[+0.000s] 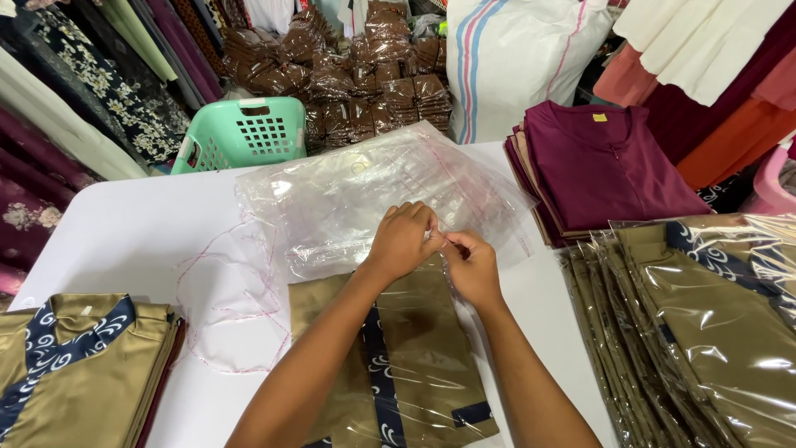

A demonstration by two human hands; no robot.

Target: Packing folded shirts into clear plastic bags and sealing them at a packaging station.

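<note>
1. The folded olive garment [398, 357] lies flat on the white table [124, 241] right in front of me, inside a clear plastic bag [431, 390] that shines over it. A navy band with white swirls runs down its middle, and a navy strip crosses near its lower right corner.
2. My left hand [404, 241] is curled shut, fingertips pinching the bag's open top edge. My right hand [473, 267] meets it from the other side and pinches the same edge; the two hands touch just above the garment.
3. Directly beyond my hands, a loose stack of empty clear bags [365, 191] spreads over the table, and the bag's mouth lies against it.
4. Thin pinkish peel strips [236, 307] curl on the table to the left of the garment.
5. At the lower left sits a pile of unbagged olive garments [83, 373] with the same navy trim. On the right, bagged olive garments [705, 332] are stacked in an overlapping pile, with folded maroon shirts [605, 162] behind them.
6. Past the table's far edge stand a mint-green plastic basket [245, 133], heaps of brown packets [365, 75] and a big white sack [514, 58]. Hanging clothes crowd both sides of the room.
</note>
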